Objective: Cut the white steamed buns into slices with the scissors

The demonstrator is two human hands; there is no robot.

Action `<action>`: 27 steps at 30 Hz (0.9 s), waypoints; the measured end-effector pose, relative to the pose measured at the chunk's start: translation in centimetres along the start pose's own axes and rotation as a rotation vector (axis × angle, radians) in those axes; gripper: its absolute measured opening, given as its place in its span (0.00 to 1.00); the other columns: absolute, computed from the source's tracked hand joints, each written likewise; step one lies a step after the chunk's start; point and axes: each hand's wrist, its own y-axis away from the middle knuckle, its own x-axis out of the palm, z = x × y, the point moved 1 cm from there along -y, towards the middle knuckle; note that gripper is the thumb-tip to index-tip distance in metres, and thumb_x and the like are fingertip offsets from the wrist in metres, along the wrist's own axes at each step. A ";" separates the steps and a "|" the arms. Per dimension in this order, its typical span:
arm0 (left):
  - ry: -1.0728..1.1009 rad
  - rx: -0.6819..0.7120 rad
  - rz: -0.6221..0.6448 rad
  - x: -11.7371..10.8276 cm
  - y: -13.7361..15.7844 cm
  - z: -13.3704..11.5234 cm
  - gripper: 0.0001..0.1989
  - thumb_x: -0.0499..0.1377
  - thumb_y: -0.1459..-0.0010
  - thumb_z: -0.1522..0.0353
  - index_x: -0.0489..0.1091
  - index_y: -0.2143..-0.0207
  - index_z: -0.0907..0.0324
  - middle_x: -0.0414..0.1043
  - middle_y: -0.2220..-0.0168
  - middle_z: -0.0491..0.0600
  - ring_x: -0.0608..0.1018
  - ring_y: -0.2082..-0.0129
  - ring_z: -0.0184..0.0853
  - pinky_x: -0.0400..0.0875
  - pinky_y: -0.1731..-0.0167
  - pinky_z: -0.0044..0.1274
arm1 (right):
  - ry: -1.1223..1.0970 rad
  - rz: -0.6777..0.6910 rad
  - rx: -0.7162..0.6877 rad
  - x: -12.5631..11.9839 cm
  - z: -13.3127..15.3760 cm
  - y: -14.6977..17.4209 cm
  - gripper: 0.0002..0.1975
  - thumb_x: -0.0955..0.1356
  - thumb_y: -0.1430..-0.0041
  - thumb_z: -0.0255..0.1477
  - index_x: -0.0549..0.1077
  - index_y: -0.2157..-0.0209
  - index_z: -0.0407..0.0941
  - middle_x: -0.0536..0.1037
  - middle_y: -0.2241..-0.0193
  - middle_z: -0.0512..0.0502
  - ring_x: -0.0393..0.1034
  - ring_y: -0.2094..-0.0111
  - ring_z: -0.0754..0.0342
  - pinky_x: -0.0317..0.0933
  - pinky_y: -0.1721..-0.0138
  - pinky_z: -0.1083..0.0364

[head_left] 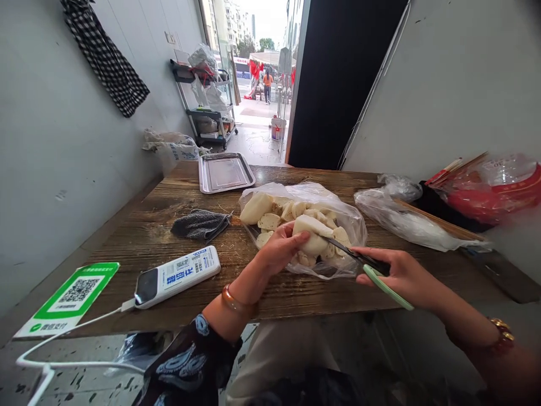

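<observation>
My left hand (281, 248) grips a pale steamed bun (315, 234) above an opened clear plastic bag (353, 217). Scissors (342, 246) with a pale green handle are in my right hand (401, 276), their dark blades at the bun's right side. How far the blades go into the bun is hidden. Cut bun pieces (296, 210) lie heaped in the bag, and a larger whole-looking bun (256, 208) rests at its left edge.
Left of the bag lie a grey cloth (198, 224), a white payment device (180, 275) with a cable and a green QR card (78, 293). A metal tray (227, 172) sits at the back. Plastic bags (406, 217) and red packaging (490, 197) occupy the right side.
</observation>
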 end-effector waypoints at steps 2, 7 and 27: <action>-0.011 0.001 0.020 0.2 0.1 0.0 0.28 0.75 0.61 0.59 0.77 0.58 0.64 0.79 0.64 0.53 0.78 0.65 0.36 0.72 0.61 0.25 | -0.014 0.019 0.015 -0.1 0.1 0.1 0.33 0.72 0.47 0.47 0.74 0.43 0.43 0.83 0.54 0.43 0.76 0.54 0.37 0.70 0.53 0.46; -0.066 0.010 0.046 0.5 0.3 0.0 0.25 0.74 0.59 0.59 0.77 0.60 0.64 0.78 0.66 0.52 0.78 0.67 0.34 0.71 0.64 0.23 | -0.020 0.078 -0.011 -0.2 -0.3 0.0 0.37 0.74 0.49 0.43 0.70 0.39 0.44 0.82 0.52 0.41 0.76 0.52 0.38 0.69 0.51 0.45; -0.354 0.014 -0.029 0.4 0.4 0.4 0.23 0.70 0.56 0.56 0.75 0.62 0.63 0.76 0.68 0.49 0.74 0.70 0.33 0.67 0.69 0.23 | 0.018 0.127 -0.091 0.1 -0.3 -1.5 0.39 0.73 0.47 0.47 0.69 0.39 0.39 0.78 0.46 0.37 0.72 0.47 0.36 0.66 0.45 0.43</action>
